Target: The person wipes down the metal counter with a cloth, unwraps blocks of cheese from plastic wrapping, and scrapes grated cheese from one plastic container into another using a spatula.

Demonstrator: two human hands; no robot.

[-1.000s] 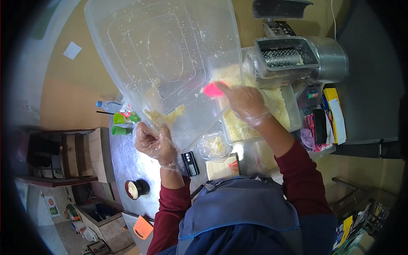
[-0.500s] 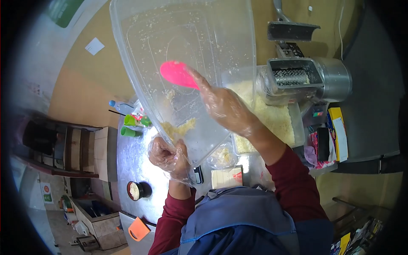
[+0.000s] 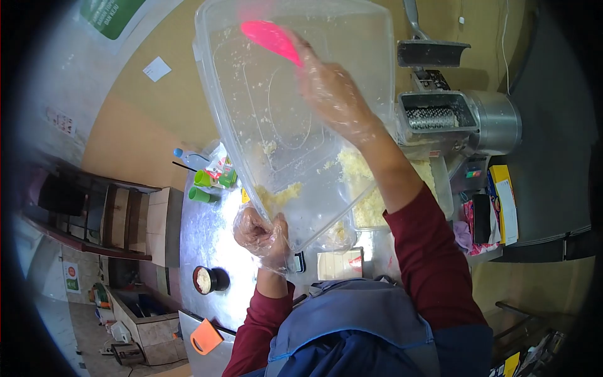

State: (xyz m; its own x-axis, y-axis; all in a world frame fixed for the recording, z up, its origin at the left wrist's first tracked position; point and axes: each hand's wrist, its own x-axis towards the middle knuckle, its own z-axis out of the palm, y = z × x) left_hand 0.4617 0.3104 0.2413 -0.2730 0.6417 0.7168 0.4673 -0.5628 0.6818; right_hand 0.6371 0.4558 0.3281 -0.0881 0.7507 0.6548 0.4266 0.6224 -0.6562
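Observation:
My left hand (image 3: 262, 237), in a clear plastic glove, grips the lower corner of a large clear plastic container (image 3: 361, 56) and holds it tilted up. A pale yellow clump of what looks like grated cheese (image 3: 281, 196) sits inside near that hand, with crumbs stuck elsewhere. My gloved right hand (image 3: 336, 97) is closed on a pink scraper (image 3: 271, 39) at the container's far part; the scraper is slightly blurred. Below and to the right, a second clear tub (image 3: 445, 188) with yellow shreds is partly hidden by my right arm and the tilted container.
An electric grater (image 3: 438, 118) with a metal drum stands at the right. On the steel table are a black cup (image 3: 213, 280), green cups (image 3: 201, 195), a phone (image 3: 300, 261) and a pale box (image 3: 339, 264). An orange scraper (image 3: 206, 336) lies at lower left.
My right hand has moved with the pink scraper up toward the container's far end. The container has shifted slightly right in view, my left hand still gripping its corner.

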